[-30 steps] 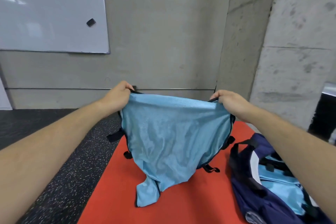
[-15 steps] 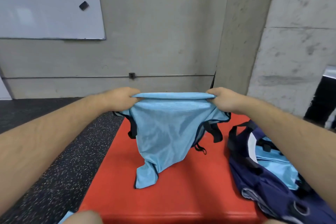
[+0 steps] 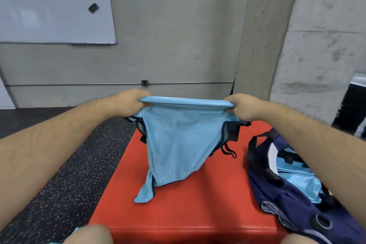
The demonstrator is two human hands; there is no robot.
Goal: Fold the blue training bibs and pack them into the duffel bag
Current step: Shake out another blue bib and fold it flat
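A light blue training bib [image 3: 178,144] with black trim hangs in the air, stretched flat along its top edge. My left hand [image 3: 128,103] grips its left corner and my right hand [image 3: 242,106] grips its right corner. Its lower tip touches the red mat [image 3: 188,214]. At the right on the mat lies the navy duffel bag [image 3: 293,204], open, with folded blue bibs [image 3: 297,176] inside it.
The red mat lies on a dark speckled floor [image 3: 69,174]. A grey concrete wall with a whiteboard [image 3: 53,4] stands behind, and a concrete pillar [image 3: 316,45] at the right. My knees show at the bottom edge.
The top of the bib has been folded over toward me and pulled taut between both hands. The hanging cloth has become narrower and shorter.
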